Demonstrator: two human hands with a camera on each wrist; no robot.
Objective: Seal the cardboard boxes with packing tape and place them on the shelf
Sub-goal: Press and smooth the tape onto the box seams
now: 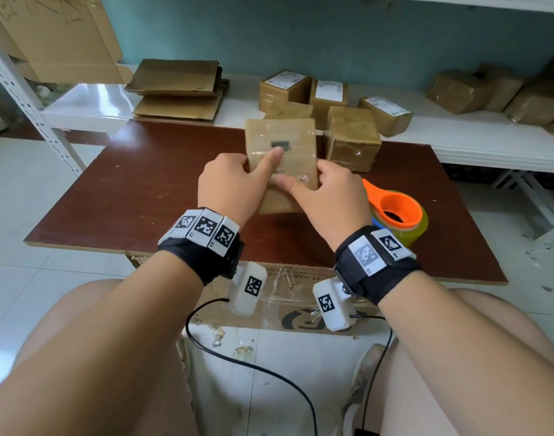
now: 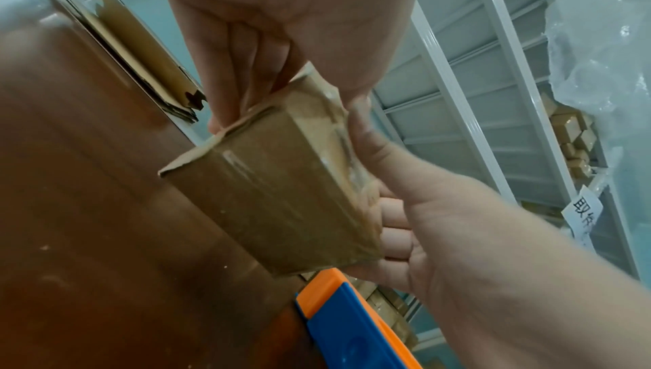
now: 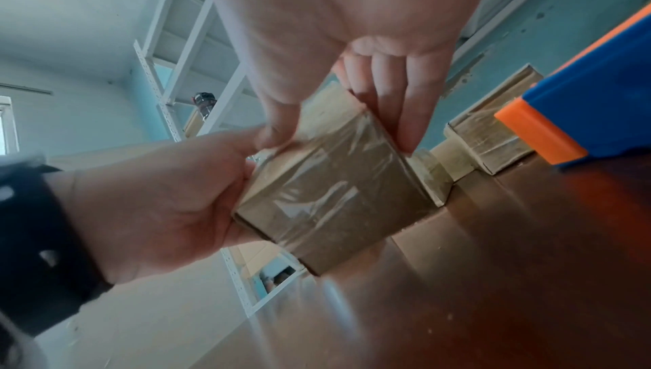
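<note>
Both hands held one small cardboard box (image 1: 280, 143) above the dark red counter (image 1: 143, 190), in front of the person. The left hand (image 1: 227, 187) gripped the box's left side, its thumb lying across the top face near a dark mark, while its fingers curled underneath, as the left wrist view showed. The right hand (image 1: 332, 193) clamped the right side, thumb on top pointing left and fingers wrapped round the far edge. The two thumbs nearly met on the box's top. Clear tape, shiny and wrinkled, covered the top and ran down the sides; in the right wrist view the box (image 3: 334, 180) showed tape bands crossing each other. In the left wrist view the box (image 2: 278, 196) had one end flap edge standing slightly proud near the left hand's fingers.

Just right of the right hand, an orange and blue tape dispenser (image 1: 395, 212) with a roll of clear tape lay on the counter. Another taped box (image 1: 352, 140) stood just behind and right of the held one, at the counter's far edge. Behind it, on the white shelf (image 1: 458, 133), stood several more taped boxes (image 1: 329, 96), some with white labels. A stack of flattened cardboard (image 1: 178, 89) lay on the shelf to the left.
</note>
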